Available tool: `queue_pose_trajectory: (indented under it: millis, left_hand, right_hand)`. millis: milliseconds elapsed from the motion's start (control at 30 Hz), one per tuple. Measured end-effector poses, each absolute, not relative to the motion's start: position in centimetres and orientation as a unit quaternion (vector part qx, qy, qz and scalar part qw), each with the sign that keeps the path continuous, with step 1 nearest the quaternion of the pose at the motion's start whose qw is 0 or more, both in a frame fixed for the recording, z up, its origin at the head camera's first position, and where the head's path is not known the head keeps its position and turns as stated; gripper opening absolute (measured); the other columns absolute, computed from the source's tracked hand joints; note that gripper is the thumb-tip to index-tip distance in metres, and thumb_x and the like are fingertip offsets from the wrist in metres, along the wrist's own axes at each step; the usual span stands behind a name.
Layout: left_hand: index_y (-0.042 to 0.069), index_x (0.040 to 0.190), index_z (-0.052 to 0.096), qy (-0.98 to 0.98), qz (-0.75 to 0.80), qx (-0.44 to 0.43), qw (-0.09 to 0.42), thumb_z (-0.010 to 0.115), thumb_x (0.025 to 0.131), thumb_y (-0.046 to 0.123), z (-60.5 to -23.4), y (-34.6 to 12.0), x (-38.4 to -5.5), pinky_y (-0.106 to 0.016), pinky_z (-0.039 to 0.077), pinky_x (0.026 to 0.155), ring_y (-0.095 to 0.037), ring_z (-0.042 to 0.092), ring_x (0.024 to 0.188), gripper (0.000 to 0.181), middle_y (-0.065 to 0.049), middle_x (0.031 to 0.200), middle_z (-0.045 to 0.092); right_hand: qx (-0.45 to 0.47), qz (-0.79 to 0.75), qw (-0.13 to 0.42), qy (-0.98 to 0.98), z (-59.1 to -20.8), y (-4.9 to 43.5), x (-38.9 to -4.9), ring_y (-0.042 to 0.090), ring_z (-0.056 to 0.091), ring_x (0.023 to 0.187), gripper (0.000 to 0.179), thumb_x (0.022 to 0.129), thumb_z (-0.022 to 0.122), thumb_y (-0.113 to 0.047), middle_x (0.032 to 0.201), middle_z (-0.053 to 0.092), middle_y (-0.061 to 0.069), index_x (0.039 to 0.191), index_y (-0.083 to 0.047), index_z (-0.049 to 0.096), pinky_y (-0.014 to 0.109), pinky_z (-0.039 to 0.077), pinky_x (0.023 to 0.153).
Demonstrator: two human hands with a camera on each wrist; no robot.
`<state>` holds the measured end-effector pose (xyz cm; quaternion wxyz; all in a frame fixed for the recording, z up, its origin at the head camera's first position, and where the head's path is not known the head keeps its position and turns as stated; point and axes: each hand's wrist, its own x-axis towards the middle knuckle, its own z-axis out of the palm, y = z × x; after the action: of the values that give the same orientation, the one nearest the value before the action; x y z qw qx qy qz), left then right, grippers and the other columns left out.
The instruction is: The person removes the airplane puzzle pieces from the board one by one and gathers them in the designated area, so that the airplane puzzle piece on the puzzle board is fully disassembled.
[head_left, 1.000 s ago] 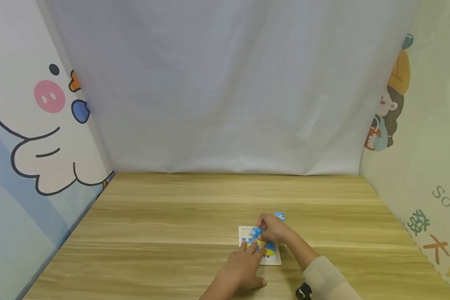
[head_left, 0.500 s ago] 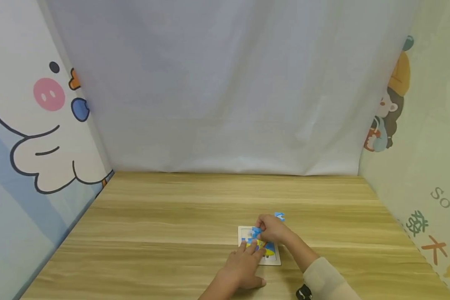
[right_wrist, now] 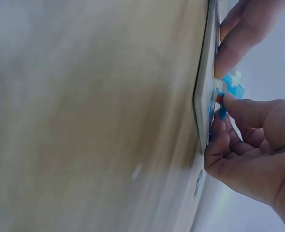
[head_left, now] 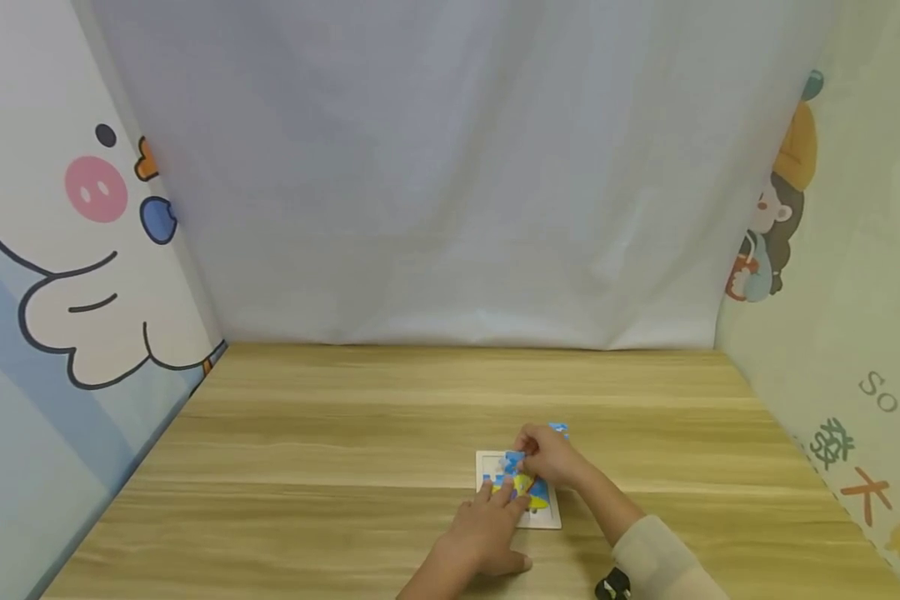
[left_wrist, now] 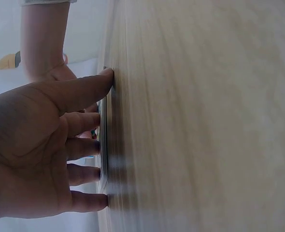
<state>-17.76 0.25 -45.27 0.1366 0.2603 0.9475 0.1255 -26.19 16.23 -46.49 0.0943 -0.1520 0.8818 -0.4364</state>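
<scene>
A small jigsaw puzzle in a white square tray [head_left: 546, 523] lies on the wooden table, showing blue and yellow pieces. My left hand [head_left: 483, 533] rests on its near left part with fingers spread and fairly straight, the thumb on the tabletop. In the left wrist view, the left hand's fingertips [left_wrist: 100, 147] press along the tray's edge. Over the tray's upper right, my right hand [head_left: 555, 458] pinches a blue puzzle piece [right_wrist: 222, 112] between thumb and curled fingers. Just beyond, another blue and white piece [right_wrist: 235, 86] stands tilted up from the tray. The right hand covers part of the picture.
A loose blue and white puzzle piece [head_left: 561, 428] lies on the table behind the right hand. Near the front, a black object [head_left: 612, 585] shows beside the right sleeve [head_left: 663, 554]. A grey-white curtain [head_left: 450, 208] hangs behind the table, with printed walls at both sides.
My right hand has shifted slightly up and right, covering part of the loose piece. A blue piece at the tray's top looks more tilted. The left hand stays where it was.
</scene>
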Motion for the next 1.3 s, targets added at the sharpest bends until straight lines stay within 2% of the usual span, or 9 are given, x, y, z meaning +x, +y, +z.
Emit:
queue_pose_trajectory:
  millis: [200,467,667,900,1100,1300]
  left_hand:
    - [0.019,0.138,0.046,0.948,0.124,0.258,0.138,0.074,0.074,0.045,-45.2,0.2,-17.8,-0.054,0.037,0.095,-0.036,0.028,0.132,0.075,-0.009,0.146,0.033]
    - [0.018,0.136,0.048,0.95,0.128,0.257,0.123,0.076,0.072,0.044,-45.3,0.4,-17.6,-0.053,0.038,0.094,-0.036,0.031,0.13,0.075,-0.009,0.145,0.036]
    - [0.02,0.137,0.047,0.949,0.132,0.254,0.128,0.076,0.072,0.044,-45.5,0.3,-17.7,-0.053,0.037,0.095,-0.035,0.029,0.131,0.074,-0.007,0.146,0.034]
    - [0.019,0.138,0.046,0.948,0.14,0.258,0.122,0.073,0.075,0.045,-45.7,0.2,-17.9,-0.054,0.036,0.095,-0.037,0.03,0.131,0.073,-0.008,0.146,0.033]
    - [0.019,0.137,0.048,0.949,0.138,0.262,0.106,0.071,0.077,0.045,-45.0,0.2,-18.0,-0.055,0.035,0.096,-0.038,0.03,0.13,0.07,-0.008,0.148,0.031]
    - [0.019,0.131,0.055,0.947,0.14,0.278,0.079,0.07,0.078,0.045,-45.0,1.3,-17.9,-0.051,0.037,0.096,-0.032,0.037,0.127,0.061,-0.009,0.14,0.042]
  right_hand:
    - [-0.164,-0.486,0.103,0.852,-46.1,17.0,-26.3,0.02,0.055,0.07,0.008,0.084,0.061,0.005,0.079,0.056,0.008,0.09,0.004,0.057,0.031,0.049,0.063]
    - [-0.194,-0.508,0.119,0.831,-45.0,17.6,-26.0,0.026,0.057,0.073,0.011,0.085,0.061,-0.001,0.078,0.057,0.007,0.094,0.002,0.058,0.036,0.048,0.064]
    - [-0.18,-0.516,0.106,0.831,-44.7,18.0,-25.9,0.03,0.056,0.075,0.012,0.086,0.062,-0.004,0.078,0.057,0.006,0.096,0.001,0.061,0.038,0.046,0.067]
    - [-0.178,-0.518,0.094,0.831,-44.7,18.5,-25.5,0.019,0.052,0.077,0.013,0.086,0.063,-0.005,0.082,0.056,0.005,0.096,0.002,0.063,0.035,0.046,0.071]
    - [-0.188,-0.514,0.086,0.833,-44.5,19.3,-25.2,0.019,0.053,0.079,0.014,0.086,0.064,-0.006,0.084,0.059,0.006,0.097,0.003,0.063,0.031,0.046,0.07]
    - [-0.179,-0.518,0.093,0.831,-44.5,20.8,-24.8,0.021,0.055,0.082,0.015,0.088,0.063,-0.008,0.086,0.06,0.008,0.098,0.003,0.063,0.032,0.048,0.072]
